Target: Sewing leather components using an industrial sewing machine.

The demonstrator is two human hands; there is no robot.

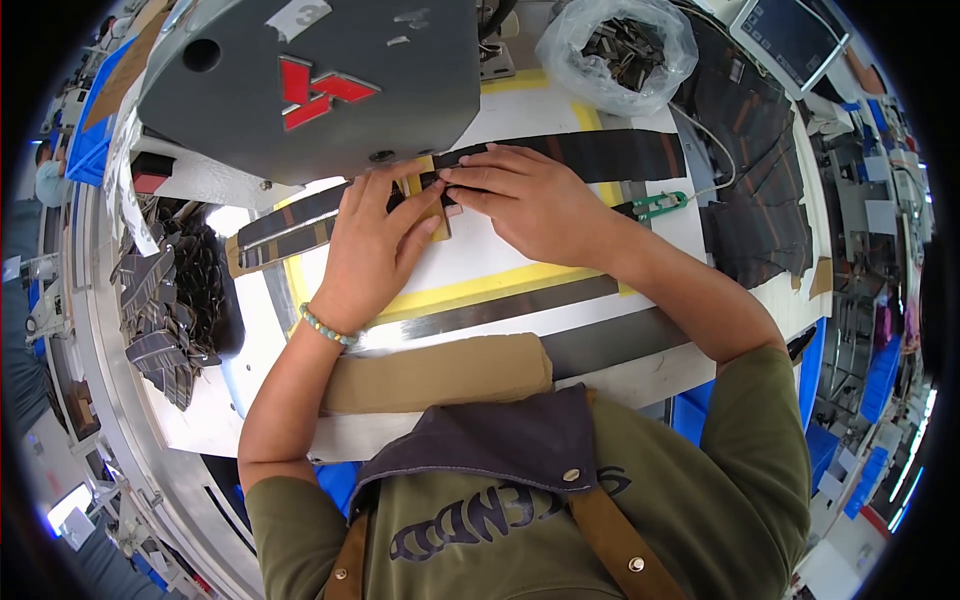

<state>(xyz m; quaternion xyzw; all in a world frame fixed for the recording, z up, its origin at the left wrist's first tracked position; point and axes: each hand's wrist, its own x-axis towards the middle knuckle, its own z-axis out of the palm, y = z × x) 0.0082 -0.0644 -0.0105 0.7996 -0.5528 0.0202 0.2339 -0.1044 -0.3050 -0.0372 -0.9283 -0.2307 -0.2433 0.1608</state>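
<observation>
A long dark fabric strip with brown cross stripes [610, 155] lies across the white work surface, below the grey sewing machine head [330, 90]. My left hand [370, 245] rests at the strip's middle, its index finger and thumb closed in toward the fabric. From the other side, my right hand [540, 205] meets it, fingertips pinched together on a small dark piece of the strip. The fingertips nearly touch, and what lies exactly between them is partly hidden. Beside the left hand is a striped dark piece [290, 228] with a shiny metal strip along it.
Green thread snips [660, 205] lie right of my right hand. A clear plastic bag [560, 50] holds small dark pieces. Dark striped cloths [755, 235] cover the right side; a heap of dark pieces [175, 300] hangs at left. Folded brown cardboard [440, 375] lies along the front edge.
</observation>
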